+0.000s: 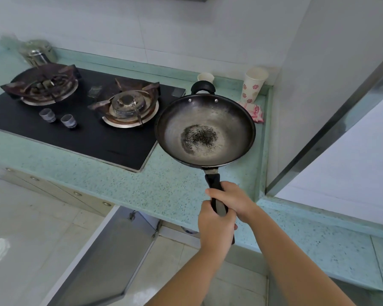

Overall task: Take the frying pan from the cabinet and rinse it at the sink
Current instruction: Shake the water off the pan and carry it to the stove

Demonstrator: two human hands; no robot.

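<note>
A speckled green countertop (pixel 111 173) runs across the view, with a black two-burner gas hob (pixel 75 120) set into it at the left. Below the counter's edge a cabinet door (pixel 111 255) hangs open. Against the back wall stand a tall patterned paper cup (pixel 253 85) and a small white cup (pixel 205 77), with a pink-and-white cloth (pixel 255 112) beside them.

The frying pan (pixel 205 130) is held over the counter just right of the hob (dark, round, with a blackened speckled patch in its middle and a loop handle at the far rim). Both arms reach forward: the right hand (pixel 232 200) and left hand (pixel 216 226) have fingers wrapped tight around the pan's long black handle (pixel 215 184), left behind right.
</note>
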